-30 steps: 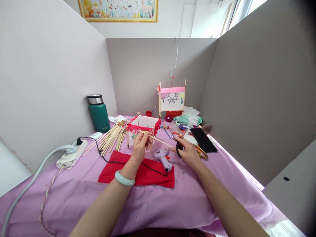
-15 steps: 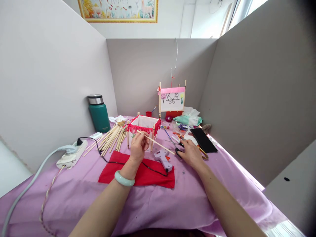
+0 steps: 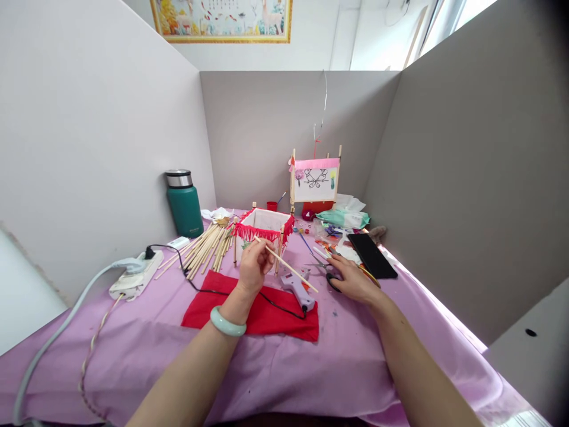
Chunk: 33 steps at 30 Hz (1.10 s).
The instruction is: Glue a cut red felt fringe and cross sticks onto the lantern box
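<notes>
My left hand (image 3: 254, 265) pinches a thin wooden stick (image 3: 293, 270) near its upper end. The stick slants down to the right, its far tip above the glue gun. My right hand (image 3: 353, 279) lies low at the right, fingers stretched out over the black-handled scissors (image 3: 331, 280) and the things beside them. Whether it touches the scissors I cannot tell. Between the hands, a pale purple glue gun (image 3: 299, 290) rests on a folded red cloth (image 3: 213, 305). Behind my left hand stands a stick frame (image 3: 267, 220) with white panels and red fringe.
Many wooden sticks (image 3: 208, 249) lie at the left by a green bottle (image 3: 184, 204). A power strip (image 3: 137, 277) has cords running forward. A finished-looking lantern (image 3: 315, 184), wet wipes (image 3: 344, 219) and a black phone (image 3: 372, 255) stand or lie at the back and right. Grey partitions enclose the table.
The view has shifted slightly, moving everything a little to the right. The stick in my left hand tilts more steeply downward. My right hand's fingers stay over the scissors area, reaching out more.
</notes>
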{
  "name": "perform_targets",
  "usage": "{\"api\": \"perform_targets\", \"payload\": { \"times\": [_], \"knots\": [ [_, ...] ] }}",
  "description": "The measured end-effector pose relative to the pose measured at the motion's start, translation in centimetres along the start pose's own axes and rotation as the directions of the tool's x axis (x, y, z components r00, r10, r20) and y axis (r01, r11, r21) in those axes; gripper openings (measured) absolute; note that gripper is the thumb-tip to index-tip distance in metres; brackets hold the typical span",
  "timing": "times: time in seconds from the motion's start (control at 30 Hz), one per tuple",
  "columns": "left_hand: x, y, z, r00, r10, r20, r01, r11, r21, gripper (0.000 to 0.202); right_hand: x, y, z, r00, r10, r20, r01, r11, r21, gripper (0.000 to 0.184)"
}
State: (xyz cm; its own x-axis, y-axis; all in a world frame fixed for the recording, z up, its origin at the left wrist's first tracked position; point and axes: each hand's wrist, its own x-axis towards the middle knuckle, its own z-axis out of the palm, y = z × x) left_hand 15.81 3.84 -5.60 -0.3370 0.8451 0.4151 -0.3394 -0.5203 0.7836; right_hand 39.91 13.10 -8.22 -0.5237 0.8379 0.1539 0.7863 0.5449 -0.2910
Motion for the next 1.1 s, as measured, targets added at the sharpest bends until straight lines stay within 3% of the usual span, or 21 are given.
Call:
{"api": "perform_targets", "payload": {
  "times": [0.17,0.23,0.3,0.37,0.47,0.5,0.57,0.73,0.8,0.9,1.0,1.1],
  "knots": [
    [0.1,0.1,-0.3,1.0,0.018,-0.006,-0.019,0.998,-0.06,0.022,0.1,1.3,-0.6,0.999,-0.021,0.043,0.011,0.976,0.219,0.063],
    [0.2,0.3,-0.3,1.0,0.025,-0.02,-0.026,0.996,-0.087,0.022,0.1,0.8,-1.0,0.996,0.06,-0.06,-0.046,0.975,0.215,0.052],
    [0.2,0.4,-0.2,0.999,0.016,-0.031,-0.019,0.997,-0.075,0.022,-0.2,-0.7,-1.7,0.962,0.167,-0.217,-0.129,0.975,0.181,0.041],
    [0.3,0.7,0.1,1.0,0.001,-0.026,-0.002,0.999,-0.032,0.021,-0.9,-3.2,-2.5,0.941,0.164,-0.297,-0.094,0.967,0.236,0.036],
    [0.2,1.3,0.7,1.0,-0.007,0.016,0.007,1.0,0.026,0.022,-2.2,-7.8,-3.7,0.992,-0.114,-0.048,0.123,0.868,0.481,0.039],
    [0.2,1.5,0.9,0.999,-0.005,0.032,0.004,0.999,0.032,0.022,-2.6,-9.2,-3.9,0.977,-0.21,0.039,0.158,0.835,0.528,0.037],
    [0.3,2.2,1.3,0.999,-0.005,0.053,0.002,0.999,0.045,0.021,-2.7,-11.4,-4.4,0.955,-0.29,0.056,0.218,0.82,0.53,0.031],
    [0.8,4.9,1.0,0.999,0.027,0.037,-0.033,0.98,0.197,0.03,-0.3,-12.9,-6.3,0.956,-0.277,0.093,0.186,0.822,0.538,0.027],
    [1.1,6.3,0.6,0.988,0.153,-0.01,-0.145,0.951,0.272,0.031,1.6,-12.9,-7.8,0.967,-0.246,0.068,0.173,0.828,0.533,0.031],
    [2.0,8.1,0.0,0.936,0.338,-0.101,-0.283,0.89,0.357,0.019,4.8,-13.5,-10.1,0.984,-0.18,-0.003,0.161,0.871,0.464,0.029],
    [3.8,9.2,-1.1,0.891,0.428,-0.151,-0.327,0.835,0.442,0.014,7.6,-15.0,-11.6,0.991,-0.095,0.095,0.06,0.946,0.32,0.02],
    [6.4,9.3,-2.9,0.877,0.444,-0.183,-0.279,0.782,0.557,0.013,9.5,-16.5,-12.2,0.984,-0.048,0.171,0.018,0.985,0.172,0.017]
  ]
}}
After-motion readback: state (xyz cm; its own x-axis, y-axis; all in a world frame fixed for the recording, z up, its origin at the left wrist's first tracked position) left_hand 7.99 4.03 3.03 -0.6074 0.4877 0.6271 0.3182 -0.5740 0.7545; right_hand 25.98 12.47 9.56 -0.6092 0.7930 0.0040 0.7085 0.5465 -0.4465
